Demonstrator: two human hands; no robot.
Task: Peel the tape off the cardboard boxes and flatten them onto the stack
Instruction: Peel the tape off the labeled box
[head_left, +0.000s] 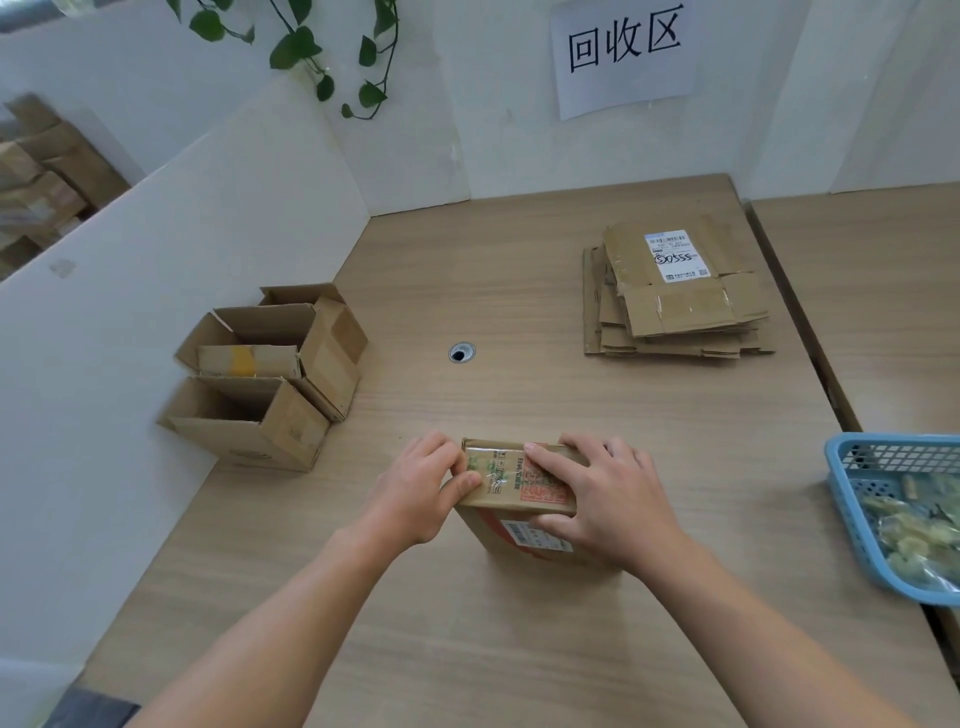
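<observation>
A small taped cardboard box (511, 486) with green and red print stands upright on the wooden table (519, 291) right in front of me. My left hand (421, 488) is at its left edge, thumb and fingertips pinching at the clear tape on the top face. My right hand (608, 493) grips the box from the right, fingers over the top and thumb on the near side. A stack of flattened boxes (675, 306) lies at the far right, its top piece carrying a white shipping label.
Three open cardboard boxes (270, 374) stand by the white partition on the left. A blue plastic basket (852, 519) with crumpled tape sits at the right edge. A cable hole (461, 353) is in the table's middle. A sign hangs on the back wall.
</observation>
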